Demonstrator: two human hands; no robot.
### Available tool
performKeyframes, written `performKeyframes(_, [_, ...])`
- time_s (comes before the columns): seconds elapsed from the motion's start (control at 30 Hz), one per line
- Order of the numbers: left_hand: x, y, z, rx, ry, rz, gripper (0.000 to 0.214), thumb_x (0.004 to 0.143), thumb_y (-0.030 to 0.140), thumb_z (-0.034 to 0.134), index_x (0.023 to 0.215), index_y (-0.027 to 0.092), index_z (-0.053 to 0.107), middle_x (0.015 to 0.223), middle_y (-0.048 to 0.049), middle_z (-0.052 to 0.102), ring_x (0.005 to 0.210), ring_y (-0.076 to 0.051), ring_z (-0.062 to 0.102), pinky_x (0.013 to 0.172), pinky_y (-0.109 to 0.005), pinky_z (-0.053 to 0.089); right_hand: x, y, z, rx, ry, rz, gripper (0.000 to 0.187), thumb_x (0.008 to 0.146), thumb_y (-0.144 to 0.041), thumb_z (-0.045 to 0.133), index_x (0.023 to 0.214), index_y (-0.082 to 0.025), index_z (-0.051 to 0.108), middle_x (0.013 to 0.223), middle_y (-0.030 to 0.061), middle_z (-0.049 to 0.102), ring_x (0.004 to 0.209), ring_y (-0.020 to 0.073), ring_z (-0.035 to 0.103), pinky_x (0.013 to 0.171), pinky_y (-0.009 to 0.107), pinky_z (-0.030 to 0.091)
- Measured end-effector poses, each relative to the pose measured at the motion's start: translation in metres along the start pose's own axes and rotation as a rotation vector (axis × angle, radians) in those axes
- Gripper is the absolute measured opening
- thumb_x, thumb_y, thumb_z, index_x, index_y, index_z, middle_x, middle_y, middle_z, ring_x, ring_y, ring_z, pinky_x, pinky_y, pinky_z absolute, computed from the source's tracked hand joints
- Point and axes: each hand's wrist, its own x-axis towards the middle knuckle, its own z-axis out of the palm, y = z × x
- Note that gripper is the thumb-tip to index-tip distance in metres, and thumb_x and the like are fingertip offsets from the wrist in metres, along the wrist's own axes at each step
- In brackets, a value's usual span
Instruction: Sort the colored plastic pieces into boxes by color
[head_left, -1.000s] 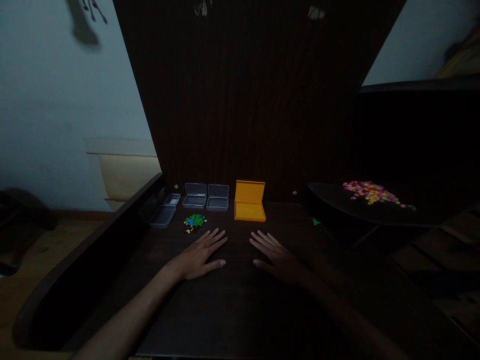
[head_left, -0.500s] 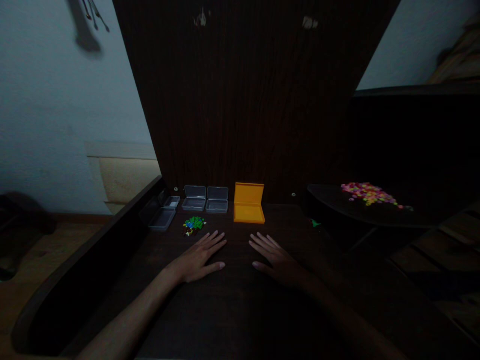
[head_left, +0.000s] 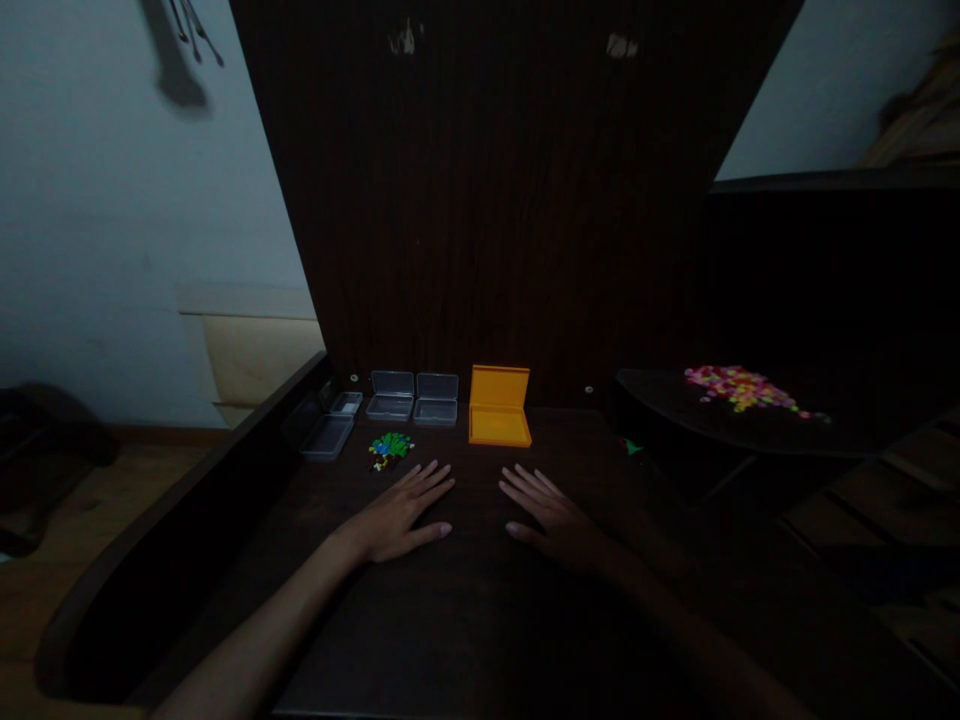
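Note:
My left hand lies flat on the dark wooden tabletop, fingers stretched out and holding nothing. Just beyond its fingertips is a small heap of green, blue, yellow and brown pieces, too small to name. My right hand rests flat opposite it, fingers also extended and nothing held. Past the gap between the hands stands an orange box with its lid raised. Two clear plastic boxes, a left one and a right one, sit beside it with lids up.
Along the left side panel are another clear open box and a smaller one. Many pink, yellow and purple beads lie on a curved shelf at right. A small green and red piece is near that shelf.
Both hands stay in place on the tabletop. The whole view has shifted very slightly; no object has been moved.

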Motion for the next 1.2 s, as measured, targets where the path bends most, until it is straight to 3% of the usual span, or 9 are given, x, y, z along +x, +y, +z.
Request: performKeyframes(1.2, [0.0001,-0.0037,0.0029,0.010,0.006,0.007,0.067,0.092,0.057,0.038,0.150,0.028,0.020,0.157,-0.0047,0.017,0.146,-0.026,0.013,0.118,-0.047,0.017,0.0008,-0.0032,-0.0003,-0.013,-0.018,0.016,0.066,0.094,-0.059,0.034,0.150,-0.026,0.023,0.157,0.0027,0.018,0.146,0.0237,0.010,0.119,0.051,0.009])
